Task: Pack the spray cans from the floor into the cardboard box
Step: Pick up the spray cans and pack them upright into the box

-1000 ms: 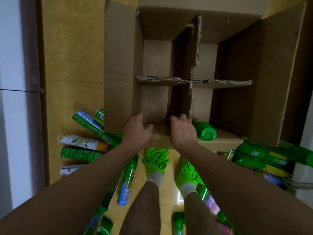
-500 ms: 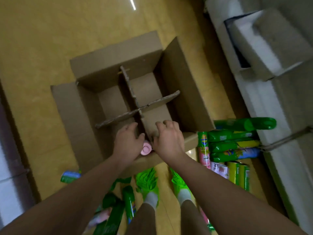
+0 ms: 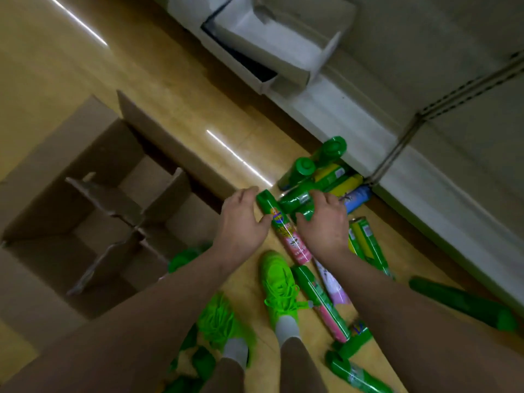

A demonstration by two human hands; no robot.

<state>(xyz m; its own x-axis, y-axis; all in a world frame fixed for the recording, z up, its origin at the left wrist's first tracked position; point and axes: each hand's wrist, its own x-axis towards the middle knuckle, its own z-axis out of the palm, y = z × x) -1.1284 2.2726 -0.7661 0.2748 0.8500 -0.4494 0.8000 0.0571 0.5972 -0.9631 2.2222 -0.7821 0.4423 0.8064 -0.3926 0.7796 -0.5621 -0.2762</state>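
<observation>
Two hands reach the floor cans right of the cardboard box (image 3: 93, 177); your left hand (image 3: 241, 222) grips the pink-and-green spray can (image 3: 283, 226); your right hand (image 3: 323, 225) curls round a green can (image 3: 297, 198) beside it.

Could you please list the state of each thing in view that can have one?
cardboard box: flaps open, dividers upright.
green and pink can: lying on the floor, left hand closing on it.
green can: lying, gripped by right hand.
white box: open.
</observation>
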